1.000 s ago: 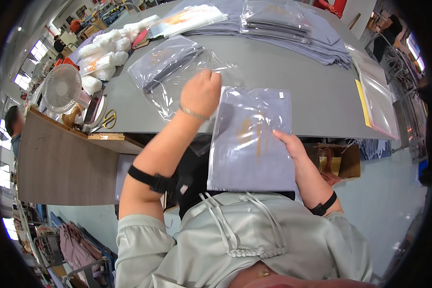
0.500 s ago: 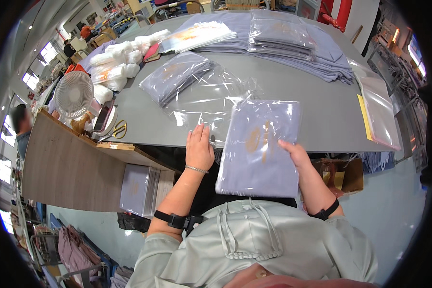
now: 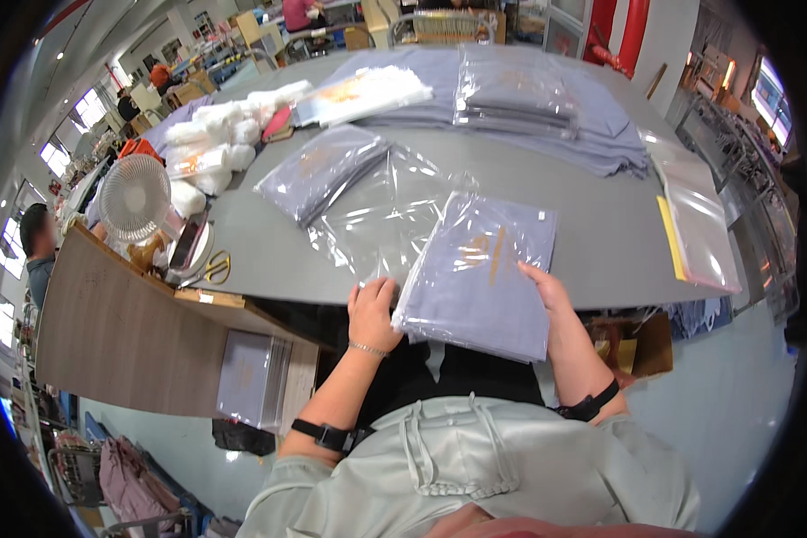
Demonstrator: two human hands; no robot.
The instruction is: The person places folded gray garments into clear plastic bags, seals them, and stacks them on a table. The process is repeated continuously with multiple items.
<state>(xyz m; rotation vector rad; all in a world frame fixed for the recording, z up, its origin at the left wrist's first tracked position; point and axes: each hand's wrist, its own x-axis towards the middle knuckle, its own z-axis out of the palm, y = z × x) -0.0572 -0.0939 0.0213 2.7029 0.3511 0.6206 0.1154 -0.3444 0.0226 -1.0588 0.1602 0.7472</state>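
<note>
A folded lavender garment in a clear plastic bag lies tilted over the table's front edge, with gold print showing through. My right hand grips its right side, thumb on top and fingers hidden underneath. At its lower left edge my left hand is closed with curled fingers; its thumb is hidden. Beyond that hand, a loose clear plastic bag spreads across the grey table. Touching this loose bag at the left is another bagged lavender garment.
Bagged garments are stacked on lavender cloth at the back. White bundles and a small fan stand left, near yellow-handled scissors. Clear bags lie right. More packages sit on a shelf below.
My left hand has drawn back toward me and its outstretched fingers have curled at the bagged garment's edge. The bag has tilted and shifted slightly left, still in my right hand.
</note>
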